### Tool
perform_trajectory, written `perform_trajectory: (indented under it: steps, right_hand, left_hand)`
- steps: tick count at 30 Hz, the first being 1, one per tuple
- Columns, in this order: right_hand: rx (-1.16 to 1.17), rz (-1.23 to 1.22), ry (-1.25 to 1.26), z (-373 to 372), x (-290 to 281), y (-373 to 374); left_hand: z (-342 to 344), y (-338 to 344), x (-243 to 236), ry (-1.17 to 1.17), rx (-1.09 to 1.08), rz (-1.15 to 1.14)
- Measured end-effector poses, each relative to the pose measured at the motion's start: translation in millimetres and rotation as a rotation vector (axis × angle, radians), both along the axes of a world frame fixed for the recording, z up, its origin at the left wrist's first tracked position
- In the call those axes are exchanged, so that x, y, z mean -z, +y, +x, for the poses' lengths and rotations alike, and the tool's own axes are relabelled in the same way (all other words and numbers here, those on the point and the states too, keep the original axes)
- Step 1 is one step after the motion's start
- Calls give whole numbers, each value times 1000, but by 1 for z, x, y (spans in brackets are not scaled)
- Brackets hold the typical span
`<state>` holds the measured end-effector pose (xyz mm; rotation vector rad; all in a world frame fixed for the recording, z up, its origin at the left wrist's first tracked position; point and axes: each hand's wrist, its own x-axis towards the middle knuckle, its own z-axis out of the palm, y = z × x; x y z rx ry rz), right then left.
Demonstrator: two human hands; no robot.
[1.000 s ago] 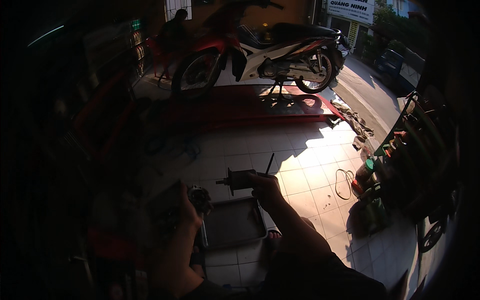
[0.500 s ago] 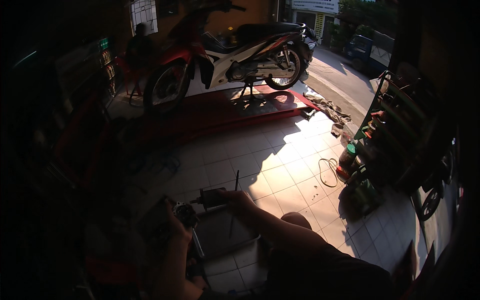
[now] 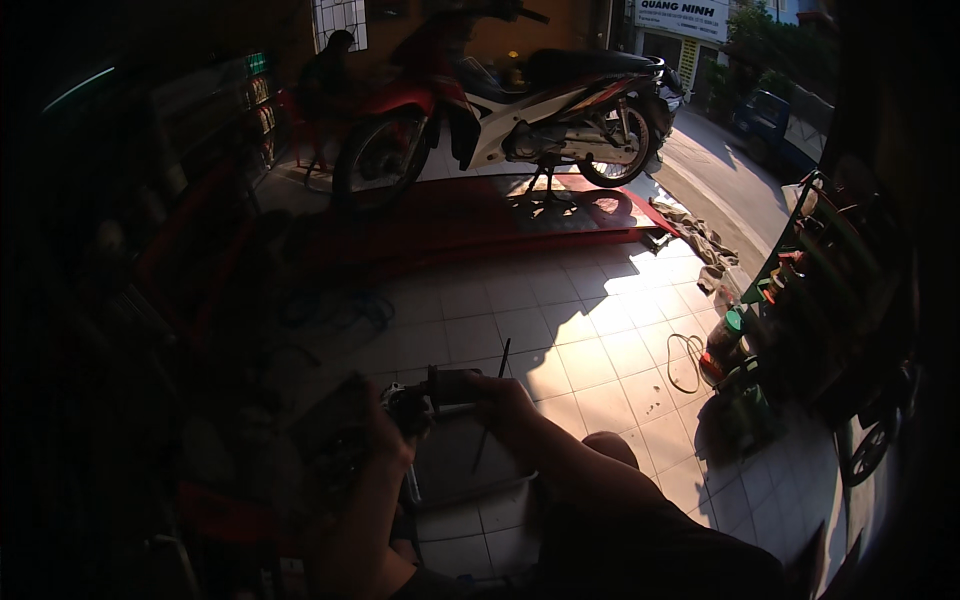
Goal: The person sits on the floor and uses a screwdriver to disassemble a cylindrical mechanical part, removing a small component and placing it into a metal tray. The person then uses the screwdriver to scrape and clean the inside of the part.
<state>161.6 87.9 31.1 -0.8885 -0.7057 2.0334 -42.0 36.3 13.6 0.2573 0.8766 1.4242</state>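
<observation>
Lower centre of frame: dark cylinder [image 3: 456, 387], apart from metal part [image 3: 406, 404] one second ago, now adjoins it (seating too dark to tell); work in hand thus stands at meeting of two parts. Left hand [image 3: 388, 436]: fingers curled around metal part. Right hand [image 3: 507, 404]: fingers wrapped around dark cylinder, tray [image 3: 492, 491] below.

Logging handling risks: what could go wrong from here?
1. The left hand grips the metal part and the right hand the cylinder, with no bench under them: a slip could drop either into the tray or onto the tiles.
2. Their facing ends sit in shade, so a misfit could go unnoticed.
3. The thin rod juts out by the right hand and might snag.
</observation>
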Motion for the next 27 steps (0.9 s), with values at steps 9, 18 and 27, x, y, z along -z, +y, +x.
perform_trajectory:
  steps: [9, 18, 27]
  right_hand:
    - [6, -75, -33, 16, -10, 7]
    - [6, -4, 28, 6, -4, 26]
    - [32, 975, -639, 14, 19, 22]
  left_hand:
    - [-3, 5, 0, 23, -124, -45]
    - [-53, -20, -39, -229, -228, 441]
    - [-71, -33, -66, -301, -113, 630]
